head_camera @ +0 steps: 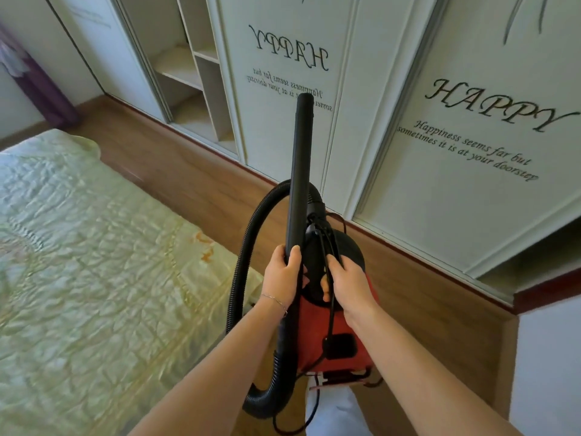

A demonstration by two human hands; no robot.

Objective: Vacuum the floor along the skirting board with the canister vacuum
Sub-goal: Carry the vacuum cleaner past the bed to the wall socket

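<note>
A red and black canister vacuum (pixel 336 328) hangs in front of me, lifted off the wooden floor (pixel 195 184). My left hand (pixel 283 275) grips the lower end of its black rigid tube (pixel 300 171), which points up and away towards the wardrobe. My right hand (pixel 350 284) is closed around the black handle on top of the canister, with the black cord running past its fingers. The ribbed black hose (pixel 245 278) loops from the canister's front round to the left and under the tube. A dark red-brown skirting board (pixel 424 262) runs along the wardrobe base.
A bed with a pale green quilt (pixel 88 262) fills the left side. White sliding wardrobe doors (pixel 456 190) with "HAPPY" lettering stand along the right, one section open showing shelves (pixel 188 77). A strip of wooden floor lies between bed and wardrobe. A purple curtain (pixel 41 86) hangs far left.
</note>
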